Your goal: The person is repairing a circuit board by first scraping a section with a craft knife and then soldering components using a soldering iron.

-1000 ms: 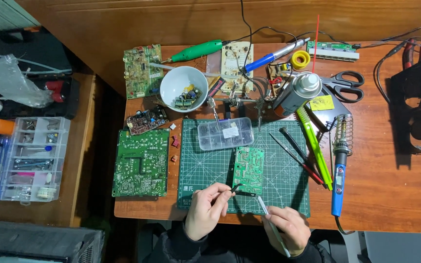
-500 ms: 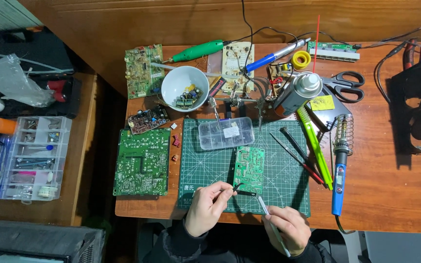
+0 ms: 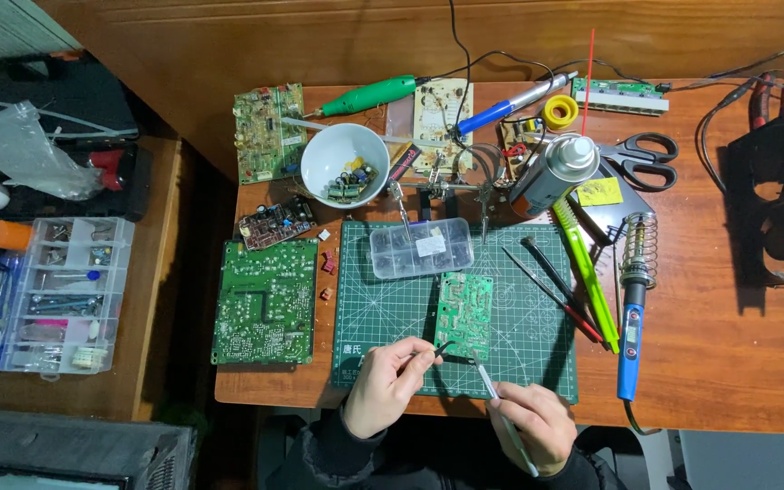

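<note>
Low in the middle of the frame, the left hand [image 3: 390, 383] pinches thin black tweezers [image 3: 436, 349], their tips touching the lower left corner of a small green circuit board [image 3: 465, 313] lying on the green cutting mat [image 3: 365, 290]. Just right of it, the right hand [image 3: 530, 426] grips a slim grey tool [image 3: 492, 392] like a pen, its tip near the board's bottom edge. Above the board sits a clear compartment box [image 3: 419, 247]. A larger green board [image 3: 265, 302] lies left of the mat, a blue soldering iron [image 3: 630, 327] right of it
</note>
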